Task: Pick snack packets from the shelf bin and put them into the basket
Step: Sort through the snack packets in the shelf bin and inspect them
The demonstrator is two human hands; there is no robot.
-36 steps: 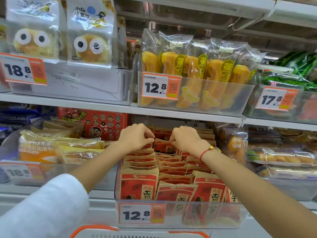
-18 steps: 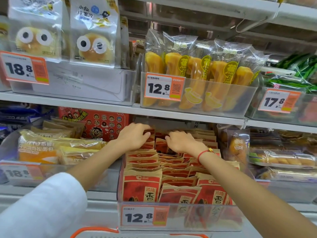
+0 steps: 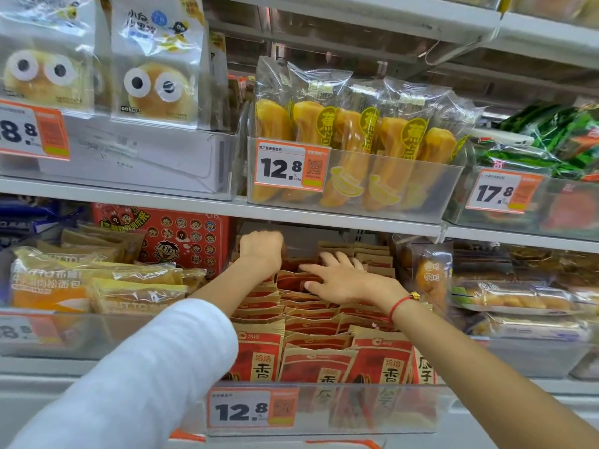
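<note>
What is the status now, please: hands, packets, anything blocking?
Left hand fisted at the bin's back, grip unclear. Right hand flat on red-and-brown paper snack packets. Clear plastic shelf bin full. Upper white shelf close overhead.

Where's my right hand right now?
In the head view, your right hand rests right of centre on the red snack packets, just right of your left hand.
</note>
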